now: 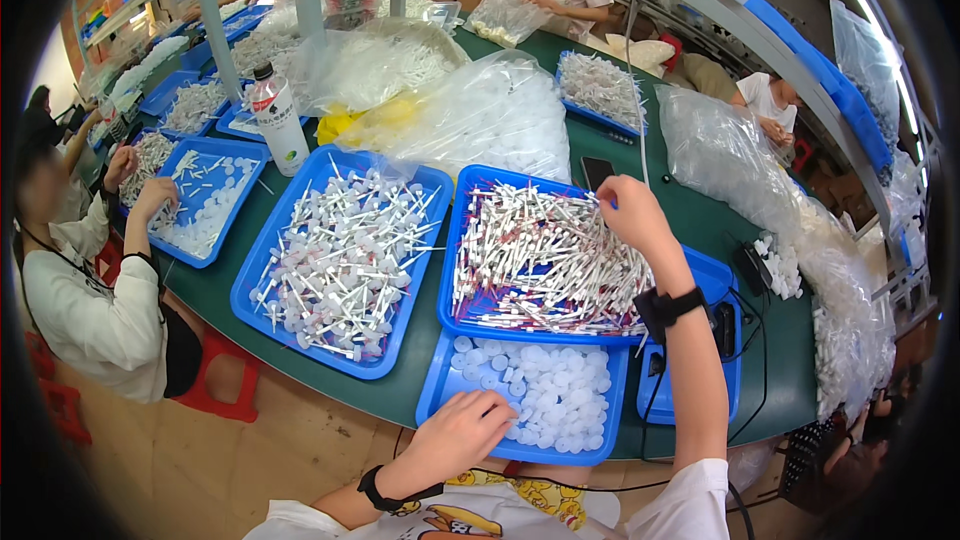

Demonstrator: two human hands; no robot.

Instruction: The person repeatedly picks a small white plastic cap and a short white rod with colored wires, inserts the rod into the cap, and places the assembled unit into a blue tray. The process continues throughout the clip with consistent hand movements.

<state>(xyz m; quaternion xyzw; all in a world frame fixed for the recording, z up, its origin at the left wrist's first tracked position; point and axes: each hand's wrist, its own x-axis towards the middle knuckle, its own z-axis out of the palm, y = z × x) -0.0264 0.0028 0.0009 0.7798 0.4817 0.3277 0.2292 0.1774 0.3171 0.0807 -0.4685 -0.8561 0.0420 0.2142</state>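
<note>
My left hand (465,432) rests low at the near blue tray (436,372), its fingers curled together beside translucent white round caps (565,395). Whatever is between its fingertips is hidden. My right hand (637,215) is over the far right corner of a second blue tray (545,334), thumb and fingers pinched. Anything in that pinch is too small to make out. Thin white sticks with reddish parts (545,250) fill this tray, which overlaps the back of the caps tray. Each wrist wears a black band.
Left of these, another blue tray (372,370) holds white sticks with round caps attached. A white bottle (278,125) and a large clear bag (490,115) stand behind. A phone (598,172) and black cables lie right. A co-worker (95,310) handles parts at far left.
</note>
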